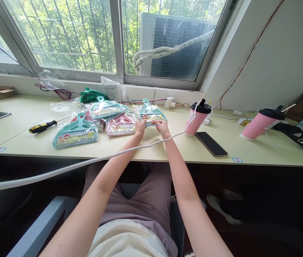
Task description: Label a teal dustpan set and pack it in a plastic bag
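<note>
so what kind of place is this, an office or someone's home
Probably a small packing or assembly workspace rather than a home. A long desk runs under a barred window, with bagged mini dustpan sets piled on it, a screwdriver nearby, and both hands on one bagged set.

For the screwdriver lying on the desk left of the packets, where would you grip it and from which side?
Grip the screwdriver by its black-and-yellow handle, coming down from above. It lies flat on the desk, handle toward the left and thin shaft running right toward the packets, so the thick handle is probably the surest hold.
</note>
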`<state>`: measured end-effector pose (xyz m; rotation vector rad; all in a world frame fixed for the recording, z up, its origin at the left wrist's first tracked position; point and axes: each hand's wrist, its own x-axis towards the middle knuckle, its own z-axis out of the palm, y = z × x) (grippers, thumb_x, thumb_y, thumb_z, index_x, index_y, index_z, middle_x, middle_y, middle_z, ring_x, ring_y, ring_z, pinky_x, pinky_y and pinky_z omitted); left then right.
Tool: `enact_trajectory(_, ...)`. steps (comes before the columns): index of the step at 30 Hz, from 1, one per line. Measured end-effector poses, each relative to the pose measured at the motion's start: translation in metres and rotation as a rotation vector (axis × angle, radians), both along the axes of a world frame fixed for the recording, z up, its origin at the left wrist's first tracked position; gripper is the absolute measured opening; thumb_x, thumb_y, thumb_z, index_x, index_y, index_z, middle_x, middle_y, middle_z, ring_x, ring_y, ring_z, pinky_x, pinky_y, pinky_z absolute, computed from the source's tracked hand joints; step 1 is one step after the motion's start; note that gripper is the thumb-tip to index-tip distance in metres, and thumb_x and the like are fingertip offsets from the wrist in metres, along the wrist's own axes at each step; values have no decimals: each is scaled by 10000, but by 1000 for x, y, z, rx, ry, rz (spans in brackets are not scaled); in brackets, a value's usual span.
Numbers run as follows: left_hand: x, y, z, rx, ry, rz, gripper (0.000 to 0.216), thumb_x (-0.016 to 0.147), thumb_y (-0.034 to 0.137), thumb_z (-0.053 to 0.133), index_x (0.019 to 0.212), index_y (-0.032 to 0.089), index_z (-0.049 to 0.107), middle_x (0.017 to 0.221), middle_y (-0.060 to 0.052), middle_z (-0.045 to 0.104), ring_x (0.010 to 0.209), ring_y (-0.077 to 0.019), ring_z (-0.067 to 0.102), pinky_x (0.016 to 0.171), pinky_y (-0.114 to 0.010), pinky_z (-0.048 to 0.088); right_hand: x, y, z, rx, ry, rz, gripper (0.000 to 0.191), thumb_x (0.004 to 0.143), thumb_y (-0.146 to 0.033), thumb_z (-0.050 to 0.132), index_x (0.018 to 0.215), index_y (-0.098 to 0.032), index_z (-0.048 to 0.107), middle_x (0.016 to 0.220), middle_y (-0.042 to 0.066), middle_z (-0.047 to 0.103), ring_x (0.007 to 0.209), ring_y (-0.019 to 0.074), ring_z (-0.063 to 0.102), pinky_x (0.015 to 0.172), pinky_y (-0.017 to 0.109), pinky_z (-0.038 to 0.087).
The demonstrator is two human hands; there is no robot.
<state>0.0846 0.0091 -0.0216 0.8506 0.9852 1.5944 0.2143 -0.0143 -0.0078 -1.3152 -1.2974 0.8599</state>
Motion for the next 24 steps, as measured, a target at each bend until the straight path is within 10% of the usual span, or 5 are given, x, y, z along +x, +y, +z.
enact_trajectory(5,-42,4,14,-177,-196,-75,136,877,27,568,965,122,610,714,7,579,584,-106,556,577,-214,501,2,-2,-7,332,-426,-417,338,975,-220,492,1165,-202,771,1138,140,744,1042,281,657,919,404,551)
enact_trajectory(9,-93,-6,16,-176,-227,-126,237,822,-53,578,992,99,639,800,-53,685,706,-156,691,704,-268,616,-2,-3,-19,431,-742,-163,782,765,43,485,1462,-275,642,1538,107,595,1314,314,560,996,444,560)
enact_trajectory(13,-118,-25,11,-159,-193,1,415,765,-87,692,1093,163,647,834,-37,718,779,-213,749,661,-276,635,-9,1,-27,512,-763,55,779,789,14,547,1504,-291,608,1524,70,627,1311,311,573,1014,462,555)
enact_trajectory(17,-116,-40,9,-95,-129,102,477,725,-90,731,1106,188,665,830,-34,728,810,-227,765,580,-222,599,-10,5,-25,457,-627,60,215,914,-225,683,1079,-259,816,1134,84,800,1093,306,669,928,448,569)
enact_trajectory(24,-124,-37,9,-90,-52,-144,431,770,-31,763,1154,152,693,993,-97,777,1024,-332,775,793,-415,706,-10,-1,-11,471,-418,-51,108,900,-278,757,804,-251,799,1121,79,808,1116,289,672,1032,465,516)
